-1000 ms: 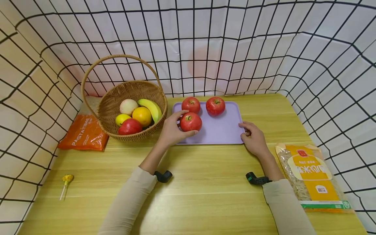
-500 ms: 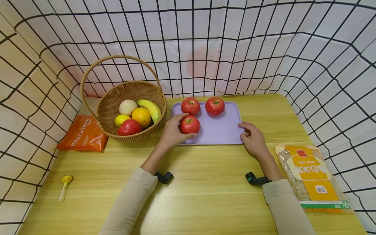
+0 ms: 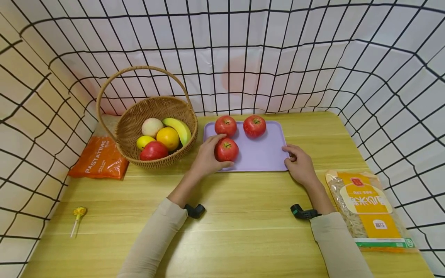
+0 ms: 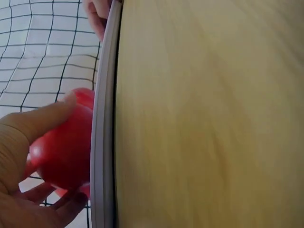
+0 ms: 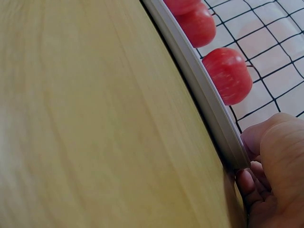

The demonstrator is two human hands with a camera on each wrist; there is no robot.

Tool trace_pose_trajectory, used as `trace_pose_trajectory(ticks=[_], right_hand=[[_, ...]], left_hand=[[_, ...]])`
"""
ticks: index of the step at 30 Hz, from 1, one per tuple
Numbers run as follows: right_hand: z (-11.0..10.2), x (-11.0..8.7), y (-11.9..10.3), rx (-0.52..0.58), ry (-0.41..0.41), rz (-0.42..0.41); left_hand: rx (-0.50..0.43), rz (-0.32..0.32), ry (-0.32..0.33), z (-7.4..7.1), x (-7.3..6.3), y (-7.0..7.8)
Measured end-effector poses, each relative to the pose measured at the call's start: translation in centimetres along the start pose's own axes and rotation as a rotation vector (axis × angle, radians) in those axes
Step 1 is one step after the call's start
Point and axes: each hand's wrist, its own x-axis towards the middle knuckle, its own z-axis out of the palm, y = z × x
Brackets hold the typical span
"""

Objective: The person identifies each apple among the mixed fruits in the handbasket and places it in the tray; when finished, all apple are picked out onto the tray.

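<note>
My left hand (image 3: 208,156) grips a red apple (image 3: 227,150) from its left side, thumb at the near side and fingers behind. The apple sits at the left front of a lilac tray (image 3: 260,154), right behind the raised rim in the left wrist view. Two more apples stand along the tray's back, one at the left (image 3: 225,126) and one near the middle (image 3: 255,126). My right hand (image 3: 299,162) pinches the tray's right edge; in the right wrist view its thumb lies above the rim and its fingers (image 5: 247,183) below.
Left of the tray stands a wicker basket (image 3: 121,133) with a tall handle, holding several fruits. An orange pasta bag (image 3: 104,158) lies beside it, a lollipop (image 3: 79,212) nearer. At the right lies a yellow noodle pack (image 3: 368,204). Black wire grid (image 3: 243,50) encloses the table.
The left hand has brought its apple slightly nearer and down on the tray, away from the apple behind it. The right hand has stayed at the tray's edge.
</note>
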Motion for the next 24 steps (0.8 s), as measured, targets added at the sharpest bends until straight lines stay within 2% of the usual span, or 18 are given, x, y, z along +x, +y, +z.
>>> trace_pose_trajectory(ticks=[6,9,12,17,21,24], right_hand=[[0.0,0.0,0.0,-0.001,0.004,-0.001],[-0.1,-0.1,-0.1,-0.001,-0.001,0.003],[0.0,-0.1,0.0,-0.002,-0.003,0.006],[0.0,-0.1,0.0,0.002,0.0,0.002],[0.0,0.0,0.1,0.004,-0.001,0.001],[0.1,-0.1,0.1,-0.001,0.0,0.004]], left_hand=[[-0.021,0.064,0.032,-1.2,-1.0,0.4],[-0.038,0.112,0.045,-2.2,-1.7,0.9],[-0.08,0.122,0.051,-3.5,-2.4,1.5],[-0.17,0.101,0.092,-6.3,-3.6,2.4],[-0.182,0.124,0.147,-8.9,-4.1,2.3],[-0.14,0.111,0.191,-10.8,-4.6,1.8]])
